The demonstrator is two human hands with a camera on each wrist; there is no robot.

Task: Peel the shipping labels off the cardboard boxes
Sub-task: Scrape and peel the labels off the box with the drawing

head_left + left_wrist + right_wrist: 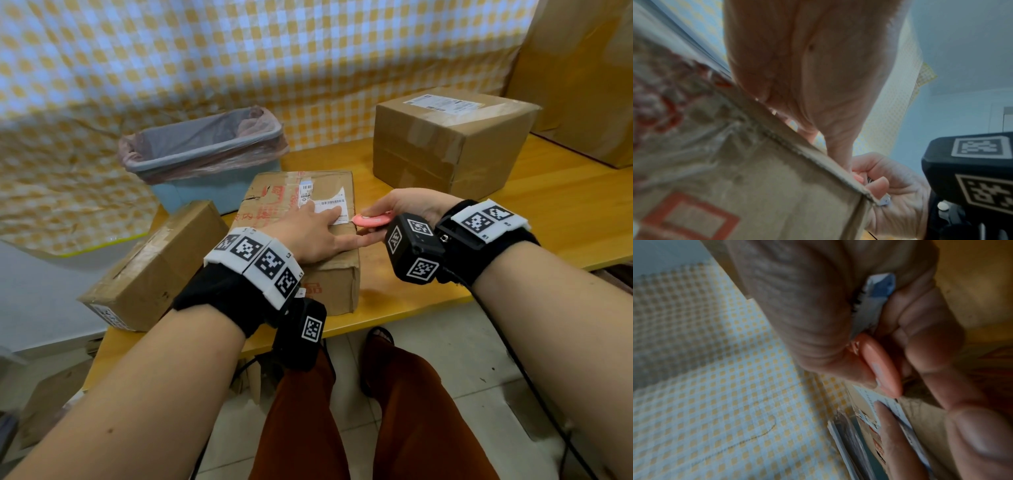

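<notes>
A worn cardboard box point(329, 284) with red print lies at the table's front edge, a partly torn white shipping label point(330, 205) on its top. My left hand point(311, 233) lies flat on the box, its straight fingers pressing on the label. My right hand point(397, 205) is at the box's right edge, gripping a pink scraper point(371, 219) whose tip meets the label's corner. In the right wrist view the scraper point(879, 366) touches the label point(894, 410), and a crumpled label scrap point(875, 293) is tucked in that palm.
A larger taped box point(445, 147) with its own label point(442, 101) stands at the back right of the wooden table point(548, 205). A smaller box point(154, 267) lies tilted at the left. A lined blue bin point(205, 154) stands behind.
</notes>
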